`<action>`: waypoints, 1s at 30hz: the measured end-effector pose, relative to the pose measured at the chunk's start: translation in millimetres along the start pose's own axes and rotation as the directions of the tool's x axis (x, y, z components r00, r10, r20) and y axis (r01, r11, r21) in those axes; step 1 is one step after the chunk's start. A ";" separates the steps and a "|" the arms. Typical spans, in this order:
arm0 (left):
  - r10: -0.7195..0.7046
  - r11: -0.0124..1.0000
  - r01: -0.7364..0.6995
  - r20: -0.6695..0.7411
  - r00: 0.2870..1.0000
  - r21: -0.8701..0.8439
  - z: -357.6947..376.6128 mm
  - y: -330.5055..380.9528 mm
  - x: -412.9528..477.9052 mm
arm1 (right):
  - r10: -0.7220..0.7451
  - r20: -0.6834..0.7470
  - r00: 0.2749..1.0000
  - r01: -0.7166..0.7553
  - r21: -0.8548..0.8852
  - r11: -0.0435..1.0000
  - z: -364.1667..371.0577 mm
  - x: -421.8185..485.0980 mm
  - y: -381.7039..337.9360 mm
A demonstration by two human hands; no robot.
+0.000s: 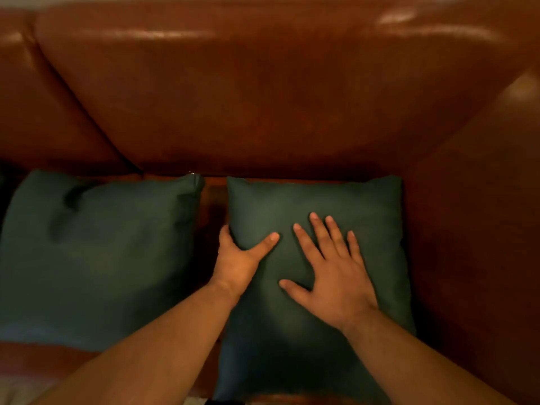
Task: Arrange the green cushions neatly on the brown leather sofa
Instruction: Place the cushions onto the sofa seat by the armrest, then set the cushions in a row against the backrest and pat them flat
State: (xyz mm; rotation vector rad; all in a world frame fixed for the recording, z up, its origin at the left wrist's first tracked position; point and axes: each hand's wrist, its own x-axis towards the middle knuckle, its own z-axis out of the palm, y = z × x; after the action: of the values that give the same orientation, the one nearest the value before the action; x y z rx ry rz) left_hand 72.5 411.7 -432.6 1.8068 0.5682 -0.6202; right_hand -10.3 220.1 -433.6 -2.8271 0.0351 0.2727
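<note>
Both green cushions lay flat on the sofa (263, 97) seat. Corner spot: the right cushion (365, 206) had its right edge against the armrest (482, 229), top edge close to the backrest (204, 68). Beside it the left cushion (102, 258), not touching, with a narrow strip of bare seat between them. The left hand (236, 258) gripped the right cushion's left edge, thumb on top, fingers tucked out of sight under the side. The right hand (333, 276) lay flat on its middle, fingers spread. Some open seat showed in front of the left cushion.
</note>
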 end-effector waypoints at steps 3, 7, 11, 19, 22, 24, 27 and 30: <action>-0.061 0.998 0.063 -0.087 0.994 0.027 7.8 -8.5 14.7 | -0.016 -0.052 0.999 0.015 -0.019 1.000 18.6 8.6 0.7; -0.082 0.997 0.082 -0.063 0.995 0.010 3.0 -10.1 32.2 | -0.026 -0.075 0.997 0.025 -0.023 0.999 35.1 10.5 5.1; -0.122 0.986 0.137 0.161 0.979 -0.090 -7.7 9.6 45.4 | -0.040 -0.106 0.994 0.038 -0.019 0.999 47.8 3.8 15.2; -0.176 0.954 0.149 -0.084 0.981 -0.260 9.8 50.5 97.6 | -0.057 -0.163 0.985 0.061 0.021 0.998 57.8 -4.5 26.1; -0.112 0.955 0.057 -0.176 0.978 -0.291 14.7 46.6 97.7 | -0.056 -0.168 0.984 0.062 0.026 0.998 51.2 -8.7 25.4; -0.062 0.957 -0.005 -0.219 0.974 -0.292 16.1 48.0 94.8 | -0.047 -0.182 0.982 0.057 0.046 0.997 44.6 -11.7 20.2; 0.085 0.974 -0.143 -0.305 0.949 -0.174 12.7 56.6 92.0 | -0.010 -0.221 0.975 0.036 0.111 0.993 37.4 -17.1 -3.1; 0.377 0.925 -0.318 -0.411 0.830 0.207 -6.4 66.3 86.7 | 0.016 -0.216 0.976 0.031 0.212 0.977 30.2 -13.2 -28.5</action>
State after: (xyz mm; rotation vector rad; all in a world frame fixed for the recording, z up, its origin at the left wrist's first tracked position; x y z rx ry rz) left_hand 181.3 405.2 -441.4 2.1270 0.4834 0.0188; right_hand -27.3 256.3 -451.0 -2.6270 0.0952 -0.0418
